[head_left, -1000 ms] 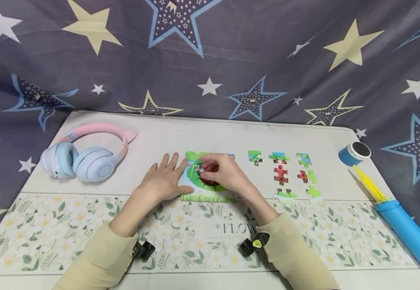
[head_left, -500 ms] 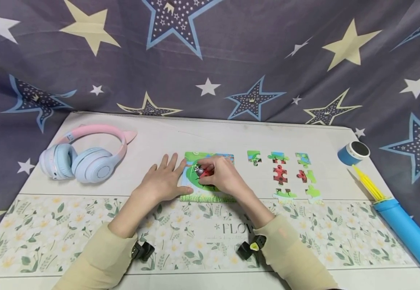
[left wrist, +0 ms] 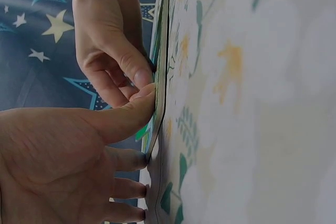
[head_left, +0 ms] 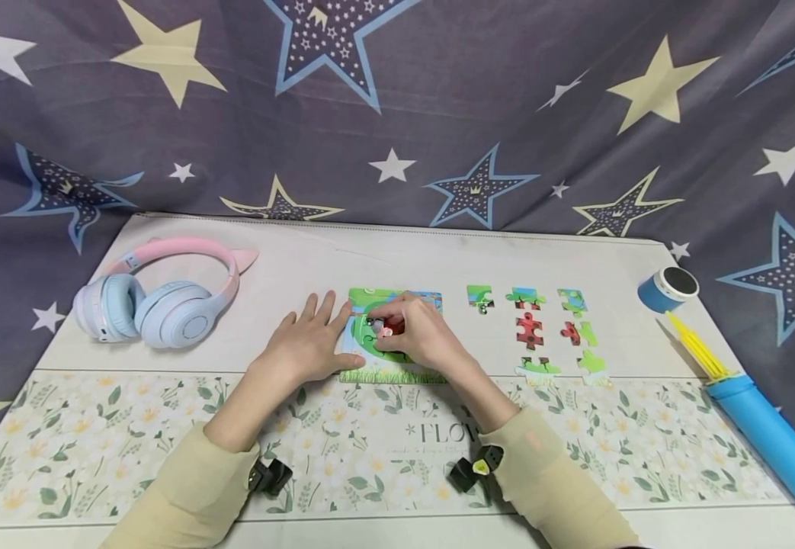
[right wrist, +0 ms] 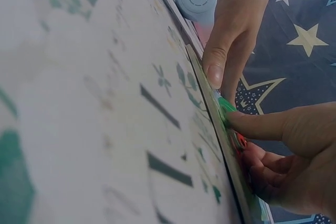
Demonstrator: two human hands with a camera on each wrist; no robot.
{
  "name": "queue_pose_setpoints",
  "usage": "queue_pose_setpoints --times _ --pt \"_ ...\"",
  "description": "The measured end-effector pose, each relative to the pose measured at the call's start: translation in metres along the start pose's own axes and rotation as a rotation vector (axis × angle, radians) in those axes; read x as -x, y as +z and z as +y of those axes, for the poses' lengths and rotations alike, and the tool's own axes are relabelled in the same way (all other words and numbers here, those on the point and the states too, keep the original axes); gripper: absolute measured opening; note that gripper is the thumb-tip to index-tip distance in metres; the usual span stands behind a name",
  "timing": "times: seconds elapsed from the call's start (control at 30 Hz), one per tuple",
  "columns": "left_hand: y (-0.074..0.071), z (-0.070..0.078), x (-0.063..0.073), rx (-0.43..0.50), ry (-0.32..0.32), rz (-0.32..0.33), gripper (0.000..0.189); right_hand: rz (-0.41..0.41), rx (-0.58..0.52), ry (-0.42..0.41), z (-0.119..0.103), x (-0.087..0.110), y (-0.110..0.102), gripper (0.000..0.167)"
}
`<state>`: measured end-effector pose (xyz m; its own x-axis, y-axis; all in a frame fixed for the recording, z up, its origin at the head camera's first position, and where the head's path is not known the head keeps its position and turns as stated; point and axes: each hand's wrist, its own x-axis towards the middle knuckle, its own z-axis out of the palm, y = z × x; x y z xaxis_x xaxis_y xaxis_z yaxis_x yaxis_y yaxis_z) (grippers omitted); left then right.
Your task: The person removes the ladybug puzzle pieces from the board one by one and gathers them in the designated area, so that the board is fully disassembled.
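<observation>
A puzzle board (head_left: 390,376) with a ladybug on a green leaf lies at the table's middle. Spread flat at its left edge, my left hand (head_left: 308,347) has its thumb resting on the board, as the left wrist view also shows. My right hand (head_left: 427,335) is over the board, thumb and fingers pinching a small puzzle piece (head_left: 388,332) at the ladybug picture. Its fingers hide much of the piece and the board's right part. In the right wrist view, green and red show beside the right thumb (right wrist: 262,125).
Several loose puzzle pieces (head_left: 530,332) lie in rough columns right of the board. Pink and blue headphones (head_left: 181,314) sit at the left. At the right are a blue cylinder (head_left: 669,290) and a blue pump (head_left: 770,442) with a yellow nozzle. A starry curtain (head_left: 397,114) hangs behind.
The right hand's fingertips shift slightly at the ladybug picture, and the visible red patch between them changes shape. The left hand stays at the board's edge; the loose pieces keep their places.
</observation>
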<state>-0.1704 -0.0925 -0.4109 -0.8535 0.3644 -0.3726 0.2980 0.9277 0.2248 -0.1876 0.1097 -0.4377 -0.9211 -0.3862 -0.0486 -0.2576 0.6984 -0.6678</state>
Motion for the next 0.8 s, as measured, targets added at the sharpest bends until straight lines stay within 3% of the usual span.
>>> queue_pose_setpoints --times 0.3,0.8 --pt "0.0024 -0.0002 -0.0016 -0.002 0.001 -0.004 0.091 -0.036 -0.022 -0.058 0.0035 0.0000 -0.0019 0.041" --pt "0.0030 -0.0021 -0.0029 -0.007 -0.006 -0.003 0.090 -0.054 0.001 -0.014 0.0020 -0.0002 0.0003 0.051"
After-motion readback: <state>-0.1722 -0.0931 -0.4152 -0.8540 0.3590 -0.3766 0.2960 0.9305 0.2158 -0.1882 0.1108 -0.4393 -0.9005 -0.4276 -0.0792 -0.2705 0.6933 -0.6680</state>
